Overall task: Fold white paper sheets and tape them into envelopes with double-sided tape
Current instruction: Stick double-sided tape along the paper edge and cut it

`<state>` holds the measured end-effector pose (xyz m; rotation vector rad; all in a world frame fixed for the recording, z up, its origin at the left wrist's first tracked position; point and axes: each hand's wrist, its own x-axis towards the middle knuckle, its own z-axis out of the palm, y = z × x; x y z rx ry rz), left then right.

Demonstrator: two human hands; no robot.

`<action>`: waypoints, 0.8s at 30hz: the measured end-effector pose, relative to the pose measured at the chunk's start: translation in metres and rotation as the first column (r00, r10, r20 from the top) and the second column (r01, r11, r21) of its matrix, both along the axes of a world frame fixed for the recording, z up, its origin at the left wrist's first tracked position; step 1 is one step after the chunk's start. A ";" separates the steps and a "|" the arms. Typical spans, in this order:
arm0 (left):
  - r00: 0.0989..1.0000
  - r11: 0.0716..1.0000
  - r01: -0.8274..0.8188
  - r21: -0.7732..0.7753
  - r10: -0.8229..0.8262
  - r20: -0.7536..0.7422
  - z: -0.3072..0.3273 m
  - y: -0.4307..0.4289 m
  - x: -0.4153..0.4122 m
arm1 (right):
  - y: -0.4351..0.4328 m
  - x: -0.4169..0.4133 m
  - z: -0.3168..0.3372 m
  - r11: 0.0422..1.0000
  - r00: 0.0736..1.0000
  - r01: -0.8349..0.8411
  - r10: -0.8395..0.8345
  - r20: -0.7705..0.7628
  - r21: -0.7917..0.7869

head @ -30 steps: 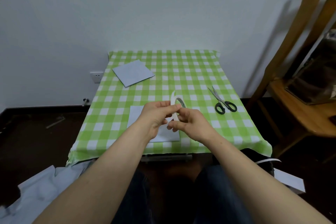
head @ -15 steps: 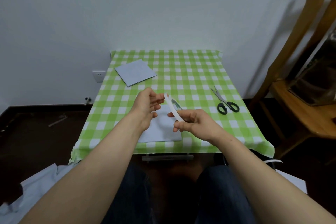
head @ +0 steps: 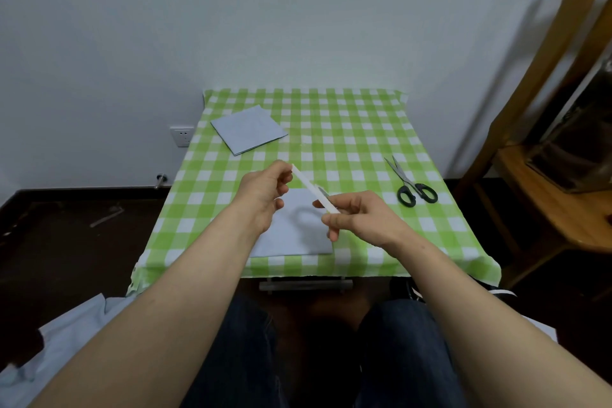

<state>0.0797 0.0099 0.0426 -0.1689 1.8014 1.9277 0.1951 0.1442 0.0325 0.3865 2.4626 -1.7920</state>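
My right hand (head: 361, 217) grips a roll of white double-sided tape (head: 323, 197), held above the table. From the roll a pulled-out strip of tape (head: 304, 179) runs up and left to my left hand (head: 261, 192), which pinches its free end. Beneath both hands a folded white paper sheet (head: 294, 235) lies flat near the front edge of the green checked table (head: 347, 142). A second folded white paper (head: 248, 129) lies at the back left of the table.
Black-handled scissors (head: 410, 185) lie on the right side of the table. A wooden chair (head: 543, 149) with a dark bag stands at the right. White paper lies on the floor at the lower left (head: 66, 341). A wall stands behind the table.
My hands have drawn apart. The left one moved up and left with the tape end, so a longer strip now stretches from the roll in my right hand.
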 end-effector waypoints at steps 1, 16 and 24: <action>1.000 1.000 -0.006 0.012 0.006 0.015 0.000 0.000 0.000 | 0.000 0.000 0.002 1.000 1.000 0.011 -0.011 -0.002 -0.018; 0.994 0.994 -0.052 0.098 0.042 0.101 0.002 -0.007 -0.010 | 0.010 -0.013 0.026 0.992 0.995 0.084 -0.089 0.050 0.091; 0.990 0.984 -0.123 0.126 0.113 0.087 -0.001 -0.015 -0.015 | 0.009 -0.023 0.021 0.983 0.992 0.094 -0.105 0.063 0.160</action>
